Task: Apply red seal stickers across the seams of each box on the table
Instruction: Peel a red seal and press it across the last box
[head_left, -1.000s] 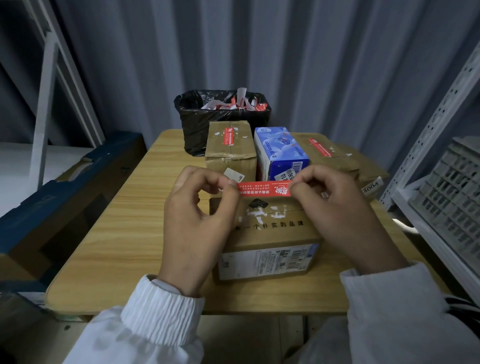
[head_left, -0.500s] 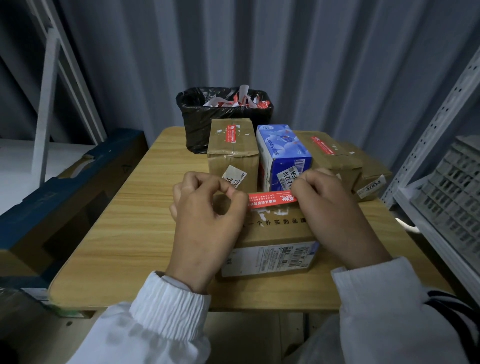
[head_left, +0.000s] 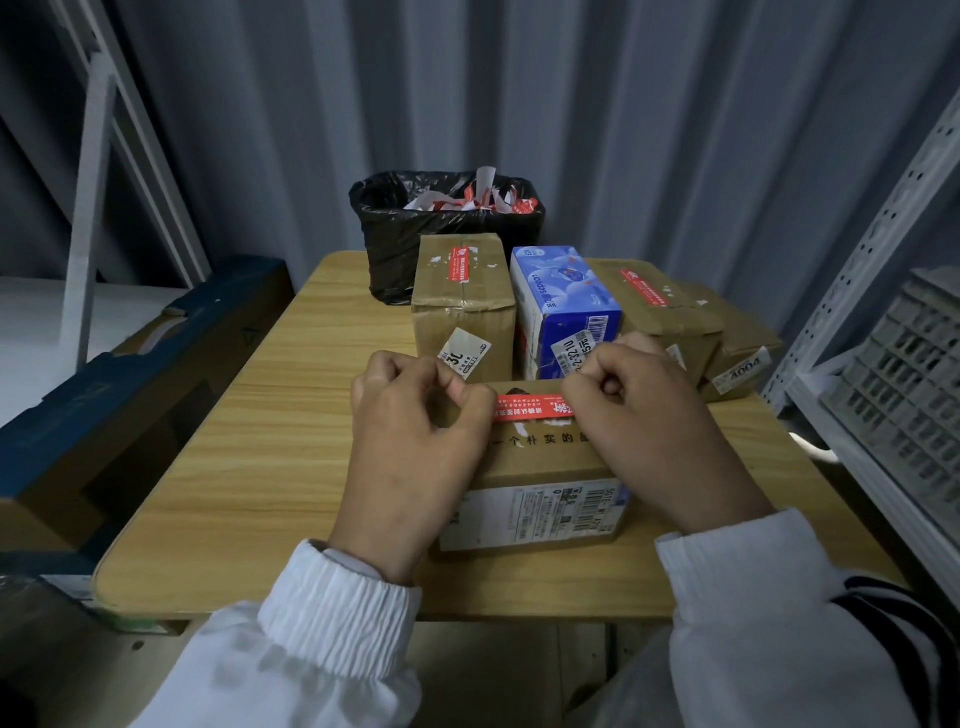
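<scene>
— Fingertips (head_left: 470, 399) of your left hand (head_left: 415, 447) pinch one end of the red seal sticker (head_left: 530, 406). Your right hand (head_left: 660, 431) pinches the other end, so the strip runs straight between them.

— What has changed in the last second?

— You have brought the strip down out of the air. It now lies along the far top edge of the nearest box (head_left: 540, 470), right under your fingers. I judge you are at the placing step, with the pressing flat still to do. Your hands hide whether it crosses a seam.

— And the containers?

— Beyond your fingers, the black-lined bin (head_left: 395, 249) holds a heap of white and red peeled strips. Between it and your fingers, the left brown box (head_left: 462, 301) and the right brown box (head_left: 670, 317) already carry red seals. The blue box (head_left: 563, 296) between them shows none that I can see. Off past your right fingers sits a grey crate (head_left: 904, 384), and I cannot tell what is in it.
</scene>
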